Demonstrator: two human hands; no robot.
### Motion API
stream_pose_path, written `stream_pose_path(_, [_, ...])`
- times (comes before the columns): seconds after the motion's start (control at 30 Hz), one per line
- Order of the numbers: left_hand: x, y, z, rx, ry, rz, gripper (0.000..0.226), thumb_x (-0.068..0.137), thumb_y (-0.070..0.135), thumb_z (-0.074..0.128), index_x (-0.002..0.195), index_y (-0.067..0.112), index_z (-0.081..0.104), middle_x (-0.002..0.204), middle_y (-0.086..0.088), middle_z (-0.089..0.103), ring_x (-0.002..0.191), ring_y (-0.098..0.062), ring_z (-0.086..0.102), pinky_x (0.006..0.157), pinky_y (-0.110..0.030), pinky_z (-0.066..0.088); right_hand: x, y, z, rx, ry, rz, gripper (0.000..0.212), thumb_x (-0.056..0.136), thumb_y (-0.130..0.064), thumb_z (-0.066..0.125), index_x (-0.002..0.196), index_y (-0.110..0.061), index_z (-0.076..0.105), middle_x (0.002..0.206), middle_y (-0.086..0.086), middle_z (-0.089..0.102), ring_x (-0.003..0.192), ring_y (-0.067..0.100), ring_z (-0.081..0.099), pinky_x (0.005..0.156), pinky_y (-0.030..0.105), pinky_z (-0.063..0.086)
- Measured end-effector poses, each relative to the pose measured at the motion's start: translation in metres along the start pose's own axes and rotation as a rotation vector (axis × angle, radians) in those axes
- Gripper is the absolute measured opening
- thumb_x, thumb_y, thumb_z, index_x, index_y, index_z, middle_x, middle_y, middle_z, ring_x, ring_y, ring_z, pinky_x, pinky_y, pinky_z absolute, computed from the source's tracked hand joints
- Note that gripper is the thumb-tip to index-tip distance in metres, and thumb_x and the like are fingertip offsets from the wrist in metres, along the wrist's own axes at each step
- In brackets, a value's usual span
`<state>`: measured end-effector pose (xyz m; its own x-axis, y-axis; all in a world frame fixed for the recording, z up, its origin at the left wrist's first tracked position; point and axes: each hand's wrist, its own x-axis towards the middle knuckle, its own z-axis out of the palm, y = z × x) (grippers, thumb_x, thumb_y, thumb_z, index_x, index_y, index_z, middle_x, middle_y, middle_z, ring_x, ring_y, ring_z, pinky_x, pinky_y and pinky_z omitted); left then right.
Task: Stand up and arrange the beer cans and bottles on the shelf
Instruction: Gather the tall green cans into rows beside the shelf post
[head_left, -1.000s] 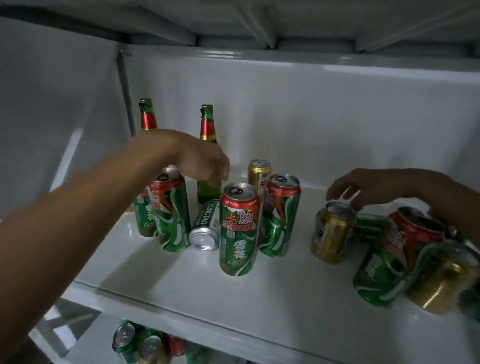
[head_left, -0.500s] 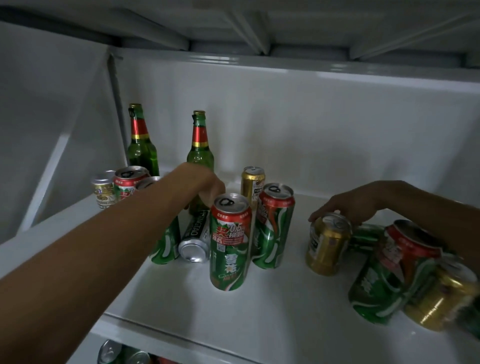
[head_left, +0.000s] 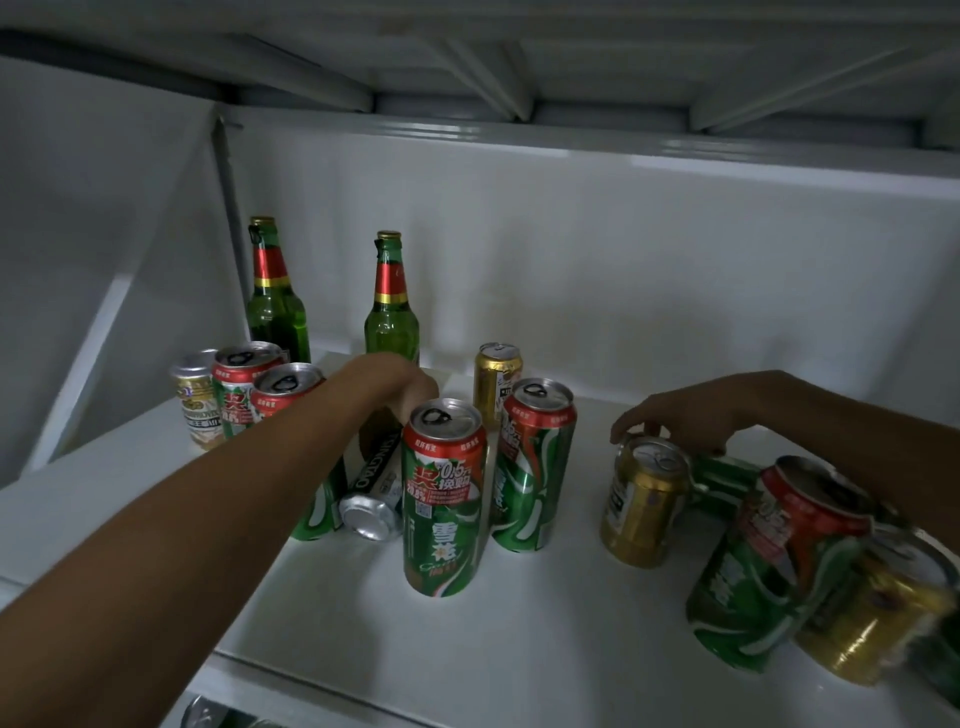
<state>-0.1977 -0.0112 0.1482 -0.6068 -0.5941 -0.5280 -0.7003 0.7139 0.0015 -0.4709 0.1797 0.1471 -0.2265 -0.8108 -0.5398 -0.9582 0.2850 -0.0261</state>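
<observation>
The fallen silver Tsingtao can (head_left: 371, 496) lies on its side on the white shelf (head_left: 545, 623), its base toward me, wedged between two upright green cans. My left hand (head_left: 400, 384) reaches down behind the front green can (head_left: 444, 499), which hides my fingers, so I cannot tell whether they grip anything. My left forearm covers much of another green can (head_left: 285, 387). My right hand (head_left: 685, 415) arches over the upright gold can (head_left: 644, 501), fingertips on its rim, loosely grasping. At the right edge, tilted cans blur together. Two green bottles (head_left: 275, 306) stand at the back.
</observation>
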Motion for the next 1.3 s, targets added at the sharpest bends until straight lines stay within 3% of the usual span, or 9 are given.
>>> stream_pose_path(0.1, [-0.007, 0.0, -0.006, -0.083, 0.069, 0.051, 0.009, 0.099, 0.012, 0.068, 0.103, 0.005, 0.07, 0.108, -0.01, 0.067, 0.079, -0.015, 0.067, 0.068, -0.025, 0.058, -0.008, 0.006, -0.009, 0.105, 0.026, 0.063, 0.064, 0.094, -0.008, 0.069, 0.144, -0.039, 0.044, 0.131, -0.003, 0.043, 0.085, 0.014, 0.06, 0.065, 0.041, 0.065])
stream_pose_path(0.13, [-0.012, 0.001, -0.007, -0.114, 0.091, 0.075, 0.017, 0.098, 0.012, 0.07, 0.111, 0.002, 0.069, 0.112, -0.012, 0.066, 0.078, -0.016, 0.067, 0.065, -0.025, 0.061, -0.012, 0.007, -0.009, 0.136, 0.05, 0.064, 0.065, 0.092, -0.012, 0.074, 0.142, -0.041, 0.045, 0.129, -0.004, 0.041, 0.088, 0.015, 0.059, 0.064, 0.04, 0.065])
stream_pose_path(0.23, [-0.017, 0.001, -0.01, -0.237, 0.154, 0.091, 0.038, 0.096, 0.014, 0.073, 0.128, -0.003, 0.062, 0.129, -0.019, 0.061, 0.098, -0.034, 0.072, 0.08, -0.045, 0.066, -0.017, 0.015, -0.012, 0.288, 0.113, 0.056, 0.074, 0.083, -0.022, 0.086, 0.143, -0.04, 0.046, 0.131, 0.0, 0.047, 0.095, 0.022, 0.064, 0.064, 0.043, 0.065])
stream_pose_path(0.37, [-0.015, 0.005, -0.009, -0.29, 0.348, 0.173, 0.032, 0.094, 0.02, 0.075, 0.118, 0.006, 0.059, 0.117, -0.006, 0.059, 0.086, -0.017, 0.062, 0.059, -0.026, 0.052, -0.023, 0.026, -0.015, 0.451, 0.216, 0.026, 0.074, 0.074, -0.025, 0.093, 0.136, -0.036, 0.056, 0.13, 0.003, 0.059, 0.103, 0.029, 0.071, 0.067, 0.05, 0.065])
stream_pose_path(0.53, [-0.01, 0.01, -0.004, -0.291, 0.464, 0.291, 0.031, 0.088, 0.025, 0.08, 0.097, 0.018, 0.051, 0.101, -0.002, 0.06, 0.081, -0.015, 0.057, 0.059, -0.025, 0.041, -0.035, 0.031, -0.015, 0.605, 0.352, -0.038, 0.066, 0.07, -0.023, 0.095, 0.125, -0.036, 0.06, 0.128, 0.004, 0.062, 0.105, 0.028, 0.071, 0.07, 0.054, 0.065])
stream_pose_path(0.67, [-0.005, 0.014, 0.0, -0.261, 0.56, 0.348, 0.035, 0.086, 0.023, 0.082, 0.1, 0.015, 0.051, 0.1, -0.004, 0.059, 0.082, -0.017, 0.055, 0.061, -0.026, 0.042, -0.041, 0.032, -0.014, 0.745, 0.415, -0.055, 0.072, 0.069, -0.018, 0.096, 0.126, -0.031, 0.055, 0.127, 0.012, 0.06, 0.102, 0.031, 0.074, 0.075, 0.053, 0.065])
stream_pose_path(1.0, [0.01, 0.006, 0.009, -0.219, 0.636, 0.379, 0.042, 0.086, 0.029, 0.084, 0.1, 0.021, 0.045, 0.089, 0.007, 0.05, 0.077, -0.009, 0.049, 0.059, -0.024, 0.037, -0.042, 0.033, -0.016, 0.731, 0.32, 0.024, 0.087, 0.065, -0.008, 0.094, 0.134, -0.026, 0.043, 0.127, 0.017, 0.061, 0.101, 0.031, 0.075, 0.08, 0.048, 0.065])
stream_pose_path(1.2, [0.02, 0.007, 0.018, -0.247, 0.635, 0.328, 0.017, 0.106, 0.032, 0.047, 0.104, 0.024, 0.032, 0.098, 0.001, 0.04, 0.083, -0.016, 0.042, 0.068, -0.027, 0.035, -0.026, 0.045, -0.019, 0.735, 0.306, 0.086, 0.098, 0.049, -0.02, 0.105, 0.125, -0.039, 0.047, 0.127, 0.014, 0.059, 0.09, 0.024, 0.079, 0.074, 0.048, 0.065])
stream_pose_path(1.3, [0.019, 0.004, 0.018, -0.236, 0.623, 0.325, 0.012, 0.107, 0.032, 0.042, 0.104, 0.025, 0.034, 0.101, 0.0, 0.039, 0.092, -0.021, 0.044, 0.078, -0.033, 0.037, -0.022, 0.049, -0.015, 0.768, 0.335, 0.107, 0.1, 0.04, -0.022, 0.109, 0.117, -0.045, 0.05, 0.126, 0.015, 0.061, 0.089, 0.024, 0.079, 0.073, 0.049, 0.065])
